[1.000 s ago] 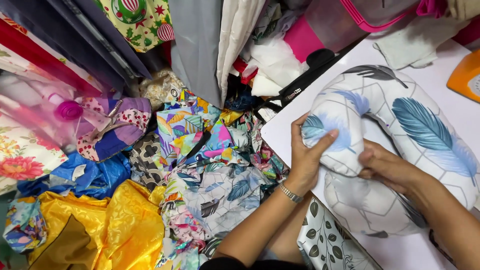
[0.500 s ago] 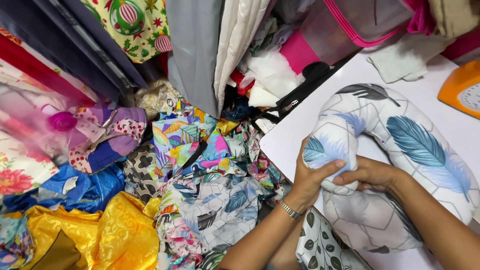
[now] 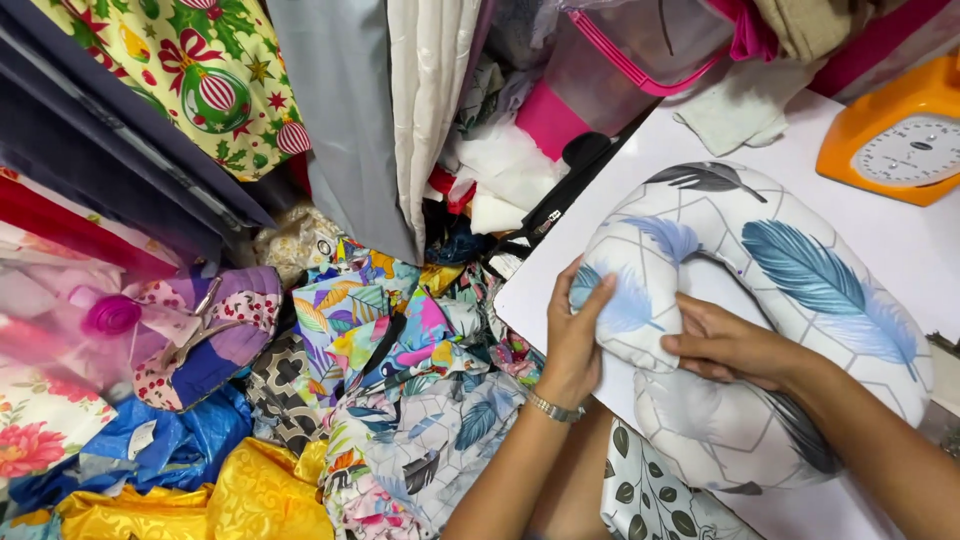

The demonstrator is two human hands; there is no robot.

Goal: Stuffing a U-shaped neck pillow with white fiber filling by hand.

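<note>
Fabric heap (image 3: 380,420) beside neck pillow (image 3: 800,300)

Left hand (image 3: 575,345) cupped, fingers spread; right hand (image 3: 725,345) reaching leftward, fingers curled.

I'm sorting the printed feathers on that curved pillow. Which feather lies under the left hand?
The pale blue feather on the neck pillow end, under the left hand; the large teal feather and dark grey feather lie uncovered, farther up.
</note>
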